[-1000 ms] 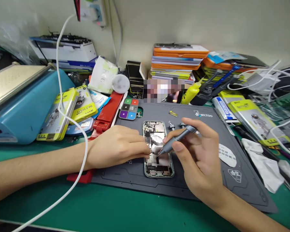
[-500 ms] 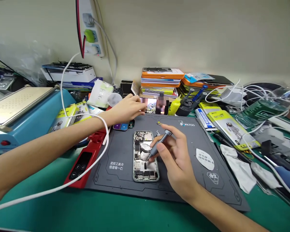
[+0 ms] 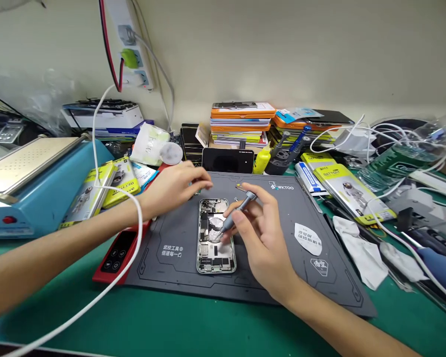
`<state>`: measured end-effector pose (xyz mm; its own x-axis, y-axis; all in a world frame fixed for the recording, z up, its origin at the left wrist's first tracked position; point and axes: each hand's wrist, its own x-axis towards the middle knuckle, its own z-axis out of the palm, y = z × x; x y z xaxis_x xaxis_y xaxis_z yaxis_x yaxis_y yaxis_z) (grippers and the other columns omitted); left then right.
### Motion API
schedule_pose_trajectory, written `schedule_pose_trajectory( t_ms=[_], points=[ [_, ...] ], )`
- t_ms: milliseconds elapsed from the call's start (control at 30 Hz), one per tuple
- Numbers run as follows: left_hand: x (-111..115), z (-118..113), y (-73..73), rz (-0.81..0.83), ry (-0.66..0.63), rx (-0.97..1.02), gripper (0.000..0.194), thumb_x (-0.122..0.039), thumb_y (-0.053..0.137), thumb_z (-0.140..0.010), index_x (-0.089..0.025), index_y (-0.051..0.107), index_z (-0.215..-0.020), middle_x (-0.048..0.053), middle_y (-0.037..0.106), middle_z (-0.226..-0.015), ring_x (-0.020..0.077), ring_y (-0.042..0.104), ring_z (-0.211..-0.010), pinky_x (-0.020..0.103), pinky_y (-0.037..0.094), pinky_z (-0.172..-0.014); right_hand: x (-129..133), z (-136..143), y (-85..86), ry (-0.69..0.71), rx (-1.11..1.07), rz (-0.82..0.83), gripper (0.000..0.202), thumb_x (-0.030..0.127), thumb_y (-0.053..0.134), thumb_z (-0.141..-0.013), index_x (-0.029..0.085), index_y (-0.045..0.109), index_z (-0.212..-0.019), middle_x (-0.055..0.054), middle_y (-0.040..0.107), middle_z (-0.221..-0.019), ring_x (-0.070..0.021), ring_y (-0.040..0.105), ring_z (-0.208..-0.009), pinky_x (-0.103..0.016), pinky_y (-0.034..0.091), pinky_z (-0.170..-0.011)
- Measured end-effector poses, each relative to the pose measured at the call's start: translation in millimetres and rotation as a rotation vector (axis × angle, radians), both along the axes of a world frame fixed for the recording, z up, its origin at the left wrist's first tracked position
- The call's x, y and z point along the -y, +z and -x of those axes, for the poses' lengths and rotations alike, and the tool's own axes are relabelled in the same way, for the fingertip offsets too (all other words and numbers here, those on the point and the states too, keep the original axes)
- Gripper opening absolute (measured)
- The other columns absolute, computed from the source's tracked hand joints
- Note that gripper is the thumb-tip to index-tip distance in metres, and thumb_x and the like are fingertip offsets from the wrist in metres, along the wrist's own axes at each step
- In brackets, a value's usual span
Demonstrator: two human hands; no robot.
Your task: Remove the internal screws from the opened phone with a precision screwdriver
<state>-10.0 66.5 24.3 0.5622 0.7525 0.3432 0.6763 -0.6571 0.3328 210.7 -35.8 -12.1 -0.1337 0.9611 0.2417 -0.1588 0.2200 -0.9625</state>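
An opened phone (image 3: 204,233) lies face up on the grey mat (image 3: 267,277), its inner parts and a crumpled silvery patch exposed. My right hand (image 3: 263,233) is closed around a grey screwdriver (image 3: 230,220), whose tip points down at the phone's middle. Beside the right index finger shows a small yellow-tipped piece (image 3: 240,187); how it is held is unclear. My left hand (image 3: 176,187) hovers above the mat's back left, fingers loosely bent and apart with nothing visible in them. Behind it, a dark-screened phone (image 3: 228,160) stands propped at the mat's rear edge.
A red device with buttons (image 3: 115,255) sits at the mat's left, with a white cable (image 3: 136,238) looping before it. A blue machine (image 3: 52,193) stands far left. Right of the mat are battery packs (image 3: 353,191), tissue (image 3: 360,253) and tools. A yellow bottle (image 3: 262,159) stands behind.
My left hand has drawn back from the propped phone toward the left. That phone's lit picture has turned dark. The screwdriver stays over the opened phone while the whole view shifts slightly.
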Motion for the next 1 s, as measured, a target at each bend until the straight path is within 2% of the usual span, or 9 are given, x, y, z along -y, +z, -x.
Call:
schedule_pose_trajectory(
  t_ms=[100,167,233,333,433,533,700,800,1000],
  points=[
    [41.1,2.1,0.3,0.176,-0.113,0.028,0.024,-0.033,0.058,-0.110,-0.024,0.078,-0.100,-0.006,0.082,-0.092,0.0115,0.075,-0.084,0.018,0.054,-0.080,-4.2,-0.7,3.9,-0.051,-0.055,0.035,0.041,0.036,0.061,-0.107,0.037,0.042,-0.143,0.004,0.069,-0.103,-0.0102,0.074,-0.066,-0.030,0.067,-0.069],
    [59.1,3.4,-0.7,0.438,-0.164,0.139,0.019,-0.029,0.063,-0.108,-0.023,0.079,-0.099,-0.006,0.083,-0.098,0.0099,0.077,-0.090,0.014,0.053,-0.083,-6.9,-1.2,5.9,-0.063,-0.115,0.091,0.046,0.036,0.064,-0.105,0.036,0.040,-0.144,0.004,0.069,-0.101,-0.0111,0.076,-0.066,-0.031,0.068,-0.071],
    [68.0,4.5,-3.7,0.597,-0.187,0.196,0.016,-0.029,0.066,-0.106,-0.023,0.080,-0.101,-0.007,0.083,-0.100,0.0090,0.077,-0.092,0.012,0.052,-0.083,-8.5,-1.2,7.0,-0.044,-0.162,0.152,0.053,0.035,0.067,-0.103,0.035,0.039,-0.147,0.004,0.069,-0.101,-0.0118,0.077,-0.067,-0.033,0.069,-0.073],
    [69.3,5.2,-11.3,0.706,-0.188,0.224,0.015,-0.031,0.069,-0.104,-0.023,0.080,-0.099,-0.008,0.083,-0.097,0.0083,0.076,-0.088,0.011,0.051,-0.081,-9.0,-0.5,7.5,-0.016,-0.180,0.184,0.057,0.033,0.070,-0.100,0.035,0.039,-0.149,0.004,0.069,-0.103,-0.0121,0.077,-0.070,-0.035,0.070,-0.077],
    [68.1,5.4,-18.1,0.676,-0.176,0.239,0.014,-0.029,0.069,-0.104,-0.024,0.080,-0.096,-0.008,0.083,-0.094,0.0073,0.075,-0.085,0.011,0.049,-0.080,-8.1,0.1,7.7,-0.008,-0.166,0.171,0.058,0.031,0.071,-0.100,0.036,0.039,-0.149,0.003,0.070,-0.105,-0.0123,0.078,-0.073,-0.035,0.071,-0.080],
    [70.2,5.7,-20.5,0.544,-0.154,0.238,0.011,-0.029,0.069,-0.104,-0.024,0.079,-0.100,-0.008,0.082,-0.097,0.0075,0.074,-0.089,0.012,0.047,-0.084,-7.5,0.4,7.9,-0.001,-0.162,0.171,0.054,0.030,0.070,-0.102,0.035,0.041,-0.147,0.002,0.071,-0.106,-0.0134,0.079,-0.078,-0.036,0.072,-0.082],
    [69.8,4.6,-20.0,0.662,-0.176,0.288,0.014,-0.030,0.067,-0.106,-0.023,0.076,-0.099,-0.008,0.081,-0.093,0.0071,0.074,-0.086,0.011,0.049,-0.081,-6.7,1.2,6.9,0.033,-0.163,0.177,0.045,0.026,0.068,-0.104,0.036,0.046,-0.142,0.002,0.073,-0.107,-0.0129,0.079,-0.078,-0.032,0.072,-0.078],
    [68.1,4.7,-20.8,0.704,-0.185,0.323,0.014,-0.029,0.068,-0.105,-0.022,0.076,-0.096,-0.009,0.080,-0.092,0.0059,0.073,-0.085,0.010,0.049,-0.080,-6.6,1.7,7.0,0.015,-0.157,0.167,0.042,0.026,0.068,-0.103,0.036,0.049,-0.139,0.000,0.074,-0.108,-0.0142,0.079,-0.086,-0.030,0.072,-0.076],
    [70.5,8.8,-22.1,0.666,-0.203,0.369,0.013,-0.026,0.065,-0.107,-0.023,0.076,-0.102,-0.008,0.081,-0.097,0.0059,0.075,-0.090,0.010,0.050,-0.085,-8.8,1.2,7.9,-0.022,-0.116,0.171,0.040,0.027,0.071,-0.102,0.036,0.052,-0.135,0.000,0.076,-0.105,-0.0141,0.078,-0.091,-0.029,0.072,-0.080]
  ],
)
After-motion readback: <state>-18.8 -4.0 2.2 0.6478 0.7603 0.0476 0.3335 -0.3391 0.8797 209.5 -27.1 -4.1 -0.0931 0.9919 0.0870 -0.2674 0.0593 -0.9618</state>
